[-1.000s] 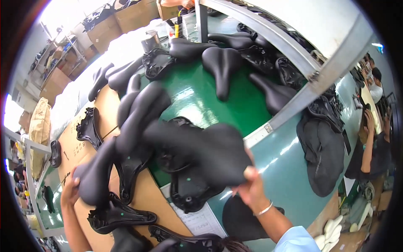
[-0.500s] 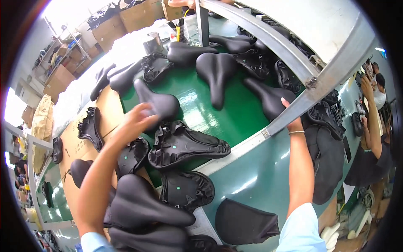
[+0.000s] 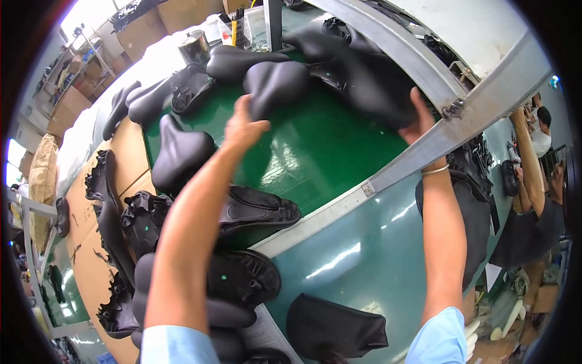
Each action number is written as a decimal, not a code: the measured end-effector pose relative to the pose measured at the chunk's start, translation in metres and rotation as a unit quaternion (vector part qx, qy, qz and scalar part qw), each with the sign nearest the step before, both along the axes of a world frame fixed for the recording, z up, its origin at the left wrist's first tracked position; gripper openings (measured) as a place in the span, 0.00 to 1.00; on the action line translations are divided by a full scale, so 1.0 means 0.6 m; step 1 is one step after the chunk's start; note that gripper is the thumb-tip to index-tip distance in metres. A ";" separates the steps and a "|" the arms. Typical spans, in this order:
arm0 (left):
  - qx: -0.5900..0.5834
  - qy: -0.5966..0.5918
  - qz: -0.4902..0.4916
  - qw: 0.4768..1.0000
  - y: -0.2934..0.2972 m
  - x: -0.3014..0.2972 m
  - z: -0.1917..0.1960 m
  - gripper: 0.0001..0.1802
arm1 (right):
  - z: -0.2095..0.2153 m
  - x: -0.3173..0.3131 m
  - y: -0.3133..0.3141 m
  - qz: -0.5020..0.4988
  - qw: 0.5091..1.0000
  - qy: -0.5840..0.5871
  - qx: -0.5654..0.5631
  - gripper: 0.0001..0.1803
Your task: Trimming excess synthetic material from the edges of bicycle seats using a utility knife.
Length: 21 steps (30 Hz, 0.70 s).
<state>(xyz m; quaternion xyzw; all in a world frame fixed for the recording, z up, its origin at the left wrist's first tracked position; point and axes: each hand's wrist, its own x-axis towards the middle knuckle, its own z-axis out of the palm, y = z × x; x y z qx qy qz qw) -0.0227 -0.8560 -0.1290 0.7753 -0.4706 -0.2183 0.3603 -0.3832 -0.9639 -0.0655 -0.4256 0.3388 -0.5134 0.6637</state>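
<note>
My left hand [image 3: 244, 128] is at the narrow nose of a black bicycle saddle [image 3: 277, 82], the nose between thumb and fingers. On the right, my right hand [image 3: 419, 124] is at the broad end of another black saddle [image 3: 379, 79], which is smeared by motion; part of this hand's grip is hidden. A third saddle [image 3: 182, 155] rests top up left of my left forearm. Beside that forearm an upturned saddle [image 3: 254, 209] shows its gathered cover edge. Nearer me lies a second upturned saddle [image 3: 242, 279] with a small green dot.
A grey metal frame [image 3: 418, 155] crosses between me and the green work surface [image 3: 303, 164]. Cardboard [image 3: 79, 227] lies left under more saddles. A loose black cover [image 3: 336, 327] lies in front. Far back stands a metal can [image 3: 194, 47]. People [image 3: 527, 212] work at right.
My left hand has moved right and away from me to a saddle, whose nose has swung left. The right-hand saddle has shifted away and left with my right hand. The view has shifted.
</note>
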 end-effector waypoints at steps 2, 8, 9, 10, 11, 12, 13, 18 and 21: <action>0.010 0.010 -0.057 0.998 0.075 0.164 0.035 0.50 | 0.031 0.034 0.021 0.367 0.930 -0.025 -0.016 0.26; -0.065 -0.256 -0.007 0.964 0.384 0.317 0.195 0.43 | -0.053 -0.254 0.061 -0.089 0.402 0.900 -0.145 0.51; -0.071 -0.222 0.037 0.972 0.443 0.350 0.197 0.43 | -0.058 -0.281 0.071 -0.072 0.392 0.906 -0.140 0.53; -0.077 -0.187 0.079 0.976 0.489 0.367 0.194 0.42 | -0.052 -0.296 0.068 -0.057 0.406 0.904 -0.123 0.46; -0.052 -0.177 0.121 0.975 0.514 0.356 0.188 0.42 | -0.047 -0.321 0.065 -0.095 0.389 0.894 -0.199 0.40; -0.027 -0.169 0.164 0.972 0.537 0.343 0.191 0.42 | -0.042 -0.336 0.065 -0.132 0.372 0.877 -0.275 0.34; 0.000 -0.187 0.191 0.964 0.572 0.343 0.194 0.40 | -0.032 -0.320 0.074 -0.132 0.377 0.874 -0.279 0.34; 0.074 0.002 0.316 0.946 0.705 0.334 0.215 0.24 | 0.075 -0.120 0.244 -0.058 0.657 0.614 -0.435 0.14; 0.050 0.118 0.348 0.929 0.747 0.326 0.183 0.26 | 0.100 -0.087 0.371 -0.120 0.714 0.575 -0.381 0.12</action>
